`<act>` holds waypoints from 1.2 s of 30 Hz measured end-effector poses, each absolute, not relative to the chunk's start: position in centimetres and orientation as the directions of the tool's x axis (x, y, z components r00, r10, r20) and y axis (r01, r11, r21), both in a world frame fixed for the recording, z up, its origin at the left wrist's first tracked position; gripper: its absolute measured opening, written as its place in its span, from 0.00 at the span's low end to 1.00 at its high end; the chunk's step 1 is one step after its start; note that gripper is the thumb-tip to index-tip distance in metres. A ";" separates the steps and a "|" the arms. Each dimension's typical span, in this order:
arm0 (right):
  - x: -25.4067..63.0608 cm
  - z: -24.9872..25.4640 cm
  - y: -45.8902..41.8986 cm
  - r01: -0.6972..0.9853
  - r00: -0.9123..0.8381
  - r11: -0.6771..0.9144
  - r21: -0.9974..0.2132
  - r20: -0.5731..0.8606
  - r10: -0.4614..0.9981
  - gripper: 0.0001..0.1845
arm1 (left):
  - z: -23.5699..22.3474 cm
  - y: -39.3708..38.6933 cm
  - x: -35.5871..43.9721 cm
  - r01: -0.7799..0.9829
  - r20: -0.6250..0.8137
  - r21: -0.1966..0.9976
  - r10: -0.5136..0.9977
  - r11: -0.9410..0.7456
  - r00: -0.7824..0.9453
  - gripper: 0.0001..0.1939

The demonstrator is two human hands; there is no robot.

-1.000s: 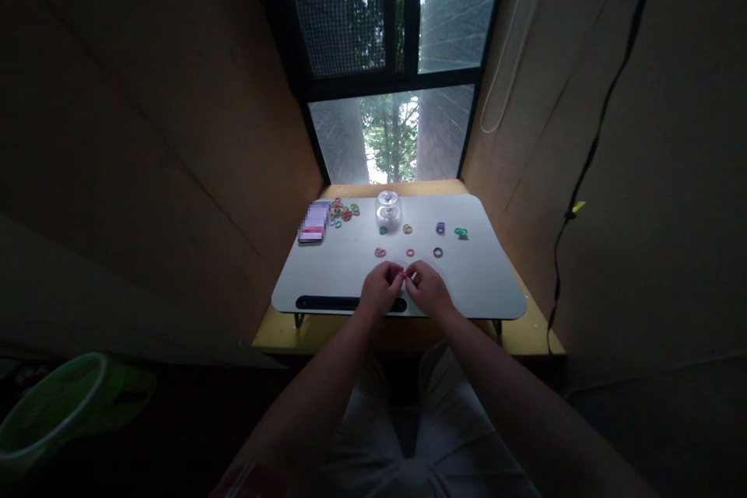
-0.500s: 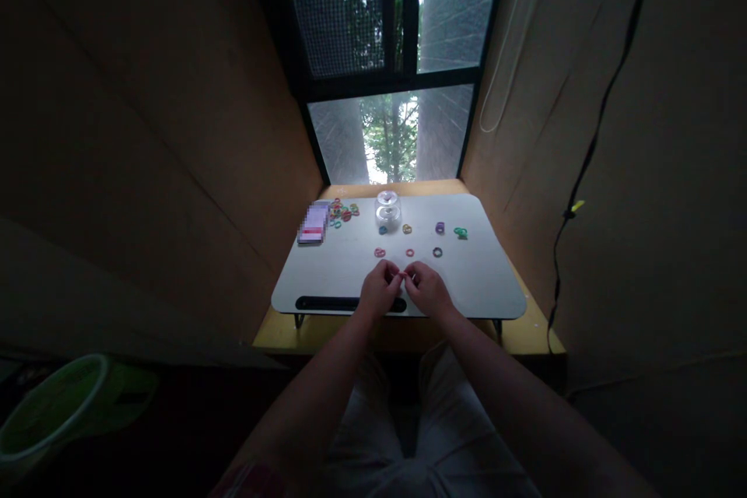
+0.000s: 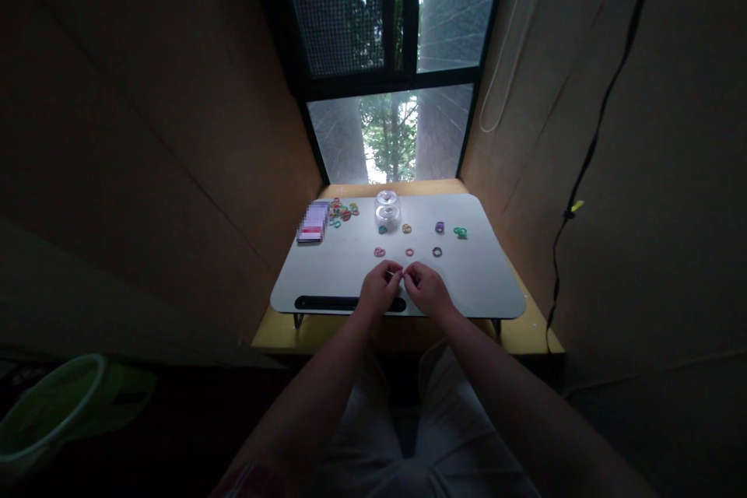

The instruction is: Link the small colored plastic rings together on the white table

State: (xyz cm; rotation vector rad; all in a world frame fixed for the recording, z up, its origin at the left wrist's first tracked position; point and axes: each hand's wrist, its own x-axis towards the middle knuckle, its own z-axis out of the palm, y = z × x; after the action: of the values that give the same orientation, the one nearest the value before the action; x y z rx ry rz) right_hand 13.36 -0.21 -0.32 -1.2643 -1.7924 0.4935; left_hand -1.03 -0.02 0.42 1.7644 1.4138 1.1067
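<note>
Over the front of the white lap table (image 3: 478, 272), my left hand (image 3: 380, 287) and my right hand (image 3: 428, 289) meet with fingertips pinched together. Whatever is between them is too small and too hidden to make out. Just beyond my fingers lie a pink hair tie (image 3: 409, 252), a dark hair tie (image 3: 437, 252) and a cluster of pink hair ties (image 3: 379, 252). Farther back are blue (image 3: 383, 229), yellow (image 3: 407, 229), purple (image 3: 440, 227) and green hair ties (image 3: 461, 233). Behind the blue ones stands a clear round container (image 3: 387, 209).
A mixed pile of hair ties (image 3: 344, 212) lies at the back left beside a phone (image 3: 313, 222). A black slot (image 3: 327, 303) runs along the table's front edge. Walls close in on both sides, with a window (image 3: 391, 136) behind. A green basket (image 3: 75, 408) is at lower left.
My fingertips have shifted very slightly while staying close together. The hair ties, container and phone lie as before.
</note>
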 end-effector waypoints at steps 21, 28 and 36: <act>13.3 -0.3 -0.3 0.559 -0.118 0.386 -0.734 0.391 0.913 0.06 | 0.8 -0.3 -1.0 0.528 0.231 0.814 0.969 -0.241 0.085 0.08; 13.4 -0.1 -0.3 0.557 -0.119 0.390 -0.733 0.395 0.911 0.07 | 0.8 -0.4 -1.0 0.536 0.229 0.809 0.969 -0.241 0.091 0.07; 13.4 -0.2 -0.3 0.557 -0.120 0.390 -0.733 0.394 0.911 0.06 | 0.6 -0.3 -1.0 0.535 0.224 0.813 0.972 -0.229 0.075 0.07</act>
State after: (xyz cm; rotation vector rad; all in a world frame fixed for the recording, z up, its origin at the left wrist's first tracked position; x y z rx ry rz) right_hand 13.36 -0.34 -0.15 -1.2786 -1.7980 0.5243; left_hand -0.98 -0.31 0.63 1.8214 1.4904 1.0538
